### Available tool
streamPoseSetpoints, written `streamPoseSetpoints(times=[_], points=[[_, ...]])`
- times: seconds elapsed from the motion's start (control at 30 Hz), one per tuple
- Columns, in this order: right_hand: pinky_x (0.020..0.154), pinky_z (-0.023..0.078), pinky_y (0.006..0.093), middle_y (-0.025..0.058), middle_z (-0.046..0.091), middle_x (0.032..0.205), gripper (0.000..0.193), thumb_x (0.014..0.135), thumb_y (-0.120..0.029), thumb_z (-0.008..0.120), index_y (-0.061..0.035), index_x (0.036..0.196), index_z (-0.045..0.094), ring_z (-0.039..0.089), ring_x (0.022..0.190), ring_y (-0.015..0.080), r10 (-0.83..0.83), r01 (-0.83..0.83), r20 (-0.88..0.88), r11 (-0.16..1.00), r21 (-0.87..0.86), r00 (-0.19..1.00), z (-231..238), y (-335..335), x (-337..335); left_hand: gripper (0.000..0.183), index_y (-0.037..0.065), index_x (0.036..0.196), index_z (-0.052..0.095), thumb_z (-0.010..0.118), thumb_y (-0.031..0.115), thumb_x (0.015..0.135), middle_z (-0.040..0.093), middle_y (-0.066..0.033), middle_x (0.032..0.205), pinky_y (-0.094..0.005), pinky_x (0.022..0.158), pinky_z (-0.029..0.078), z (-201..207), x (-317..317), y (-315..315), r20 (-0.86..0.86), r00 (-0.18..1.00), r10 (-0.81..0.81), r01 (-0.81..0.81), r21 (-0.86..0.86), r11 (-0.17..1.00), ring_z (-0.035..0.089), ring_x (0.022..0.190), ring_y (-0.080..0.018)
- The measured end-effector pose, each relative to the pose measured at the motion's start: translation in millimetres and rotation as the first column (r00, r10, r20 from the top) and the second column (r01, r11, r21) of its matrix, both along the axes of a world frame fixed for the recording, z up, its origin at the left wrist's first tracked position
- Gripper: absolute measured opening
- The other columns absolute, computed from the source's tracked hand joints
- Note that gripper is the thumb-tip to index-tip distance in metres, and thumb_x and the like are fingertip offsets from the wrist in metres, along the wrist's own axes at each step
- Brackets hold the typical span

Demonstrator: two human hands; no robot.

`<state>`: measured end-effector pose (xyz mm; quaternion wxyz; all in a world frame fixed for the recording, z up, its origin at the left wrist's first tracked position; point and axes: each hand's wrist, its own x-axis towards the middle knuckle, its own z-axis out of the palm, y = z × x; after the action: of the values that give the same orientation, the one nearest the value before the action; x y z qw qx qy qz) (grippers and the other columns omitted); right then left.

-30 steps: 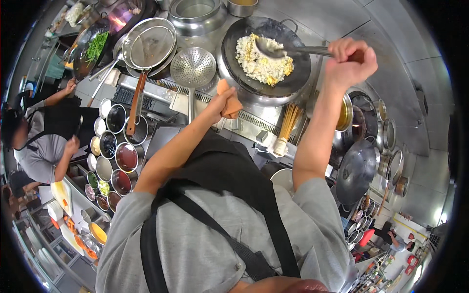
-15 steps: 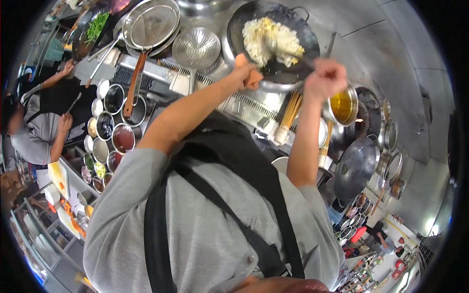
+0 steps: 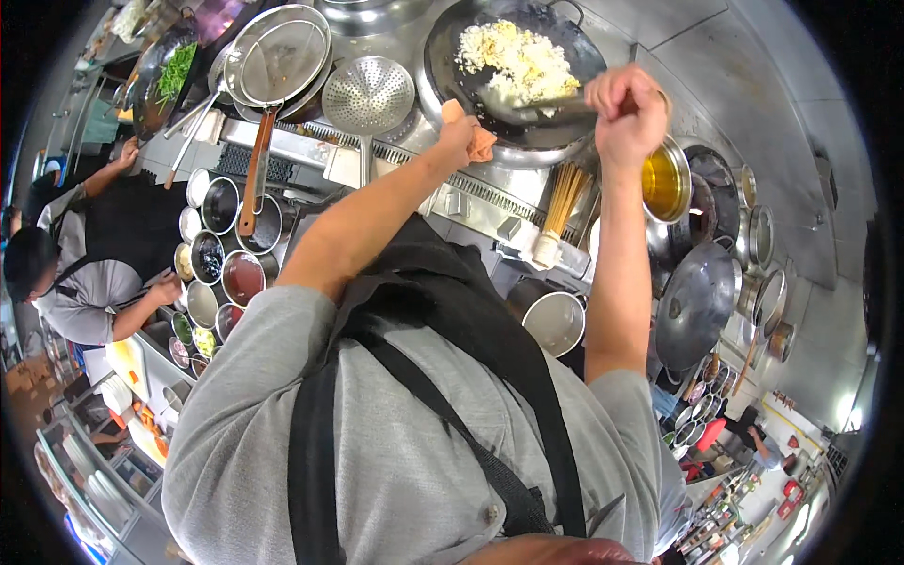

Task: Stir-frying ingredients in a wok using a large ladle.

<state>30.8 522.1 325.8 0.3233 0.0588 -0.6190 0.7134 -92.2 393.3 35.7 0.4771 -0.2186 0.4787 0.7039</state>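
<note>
Dark metal wok (image 3: 444,68) contains white and yellow rice (image 3: 527,64) spread toward its far side. Left hand (image 3: 459,137): fingers closed around a crumpled orange cloth (image 3: 482,145) beside the near rim of the wok. Right hand (image 3: 629,115): fingers curled around the handle of a ladle (image 3: 562,103), its blurred head inside the wok near the rice.

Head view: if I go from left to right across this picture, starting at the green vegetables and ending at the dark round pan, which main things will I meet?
Green vegetables → mesh strainer → perforated skimmer → left hand, its grip on an orange cloth → rice → right hand → dark round pan.
</note>
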Motion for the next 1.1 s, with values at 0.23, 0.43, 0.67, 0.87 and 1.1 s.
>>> streamPoseSetpoints(times=[0.23,0.43,0.67,0.87,1.1], points=[[0.047,0.028,0.0338,0.0017,0.032,0.047,0.042,0.089,-0.036,0.037,-0.0088,0.057,0.039,0.027,0.044,0.014,-0.251,0.249,0.017,0.946,-0.209,0.968,56,3,27,0.022,0.004,0.109,0.047,0.051,0.013,0.089,0.061,-0.0154,0.09,-0.0502,0.057,0.056,143,58,-17,0.289,0.952,-0.103,0.084,0.078,0.993,0.063,0.072,-0.0291],[0.047,0.029,0.0305,0.0064,0.038,0.052,0.044,0.091,-0.03,0.049,0.0029,0.063,0.044,0.038,0.048,0.0164,-0.034,0.111,-0.214,0.927,0.359,0.976,-9,-31,-2,0.03,0.008,0.086,0.058,0.047,0.033,0.096,0.061,-0.0082,0.074,-0.0456,0.054,0.051,-6,77,-91,0.119,0.989,-0.082,0.081,0.018,0.997,0.061,0.064,-0.0252],[0.05,0.028,0.0314,0.0009,0.028,0.048,0.036,0.088,-0.031,0.039,-0.007,0.061,0.037,0.025,0.044,0.014,-0.045,0.064,0.123,0.987,-0.151,0.991,41,14,-60,0.019,0.004,0.078,0.055,0.049,0.019,0.088,0.061,-0.0138,0.068,-0.039,0.039,0.041,137,65,-53,0.013,0.999,-0.049,0.046,0.143,0.989,0.058,0.053,-0.0271],[0.043,0.032,0.0295,0.0038,0.035,0.05,0.036,0.094,-0.025,0.046,-0.0069,0.063,0.04,0.033,0.041,0.0144,0.185,-0.189,-0.065,0.98,-0.063,0.981,86,31,-82,0.012,0.002,0.091,0.054,0.052,0.012,0.085,0.061,-0.0133,0.075,-0.0416,0.041,0.045,-25,69,-75,0.079,0.997,0.004,-0.003,-0.021,1.0,0.06,0.056,-0.0272],[0.047,0.025,0.0326,0.0006,0.027,0.047,0.037,0.084,-0.033,0.043,-0.0078,0.058,0.042,0.023,0.042,0.0138,-0.23,0.23,0.015,0.972,-0.045,0.973,132,6,-8,0.012,0.0,0.085,0.055,0.054,0.012,0.084,0.059,-0.0158,0.073,-0.0428,0.048,0.049,40,43,-30,0.009,1.0,0.018,-0.02,0.325,0.946,0.061,0.059,-0.0304]])
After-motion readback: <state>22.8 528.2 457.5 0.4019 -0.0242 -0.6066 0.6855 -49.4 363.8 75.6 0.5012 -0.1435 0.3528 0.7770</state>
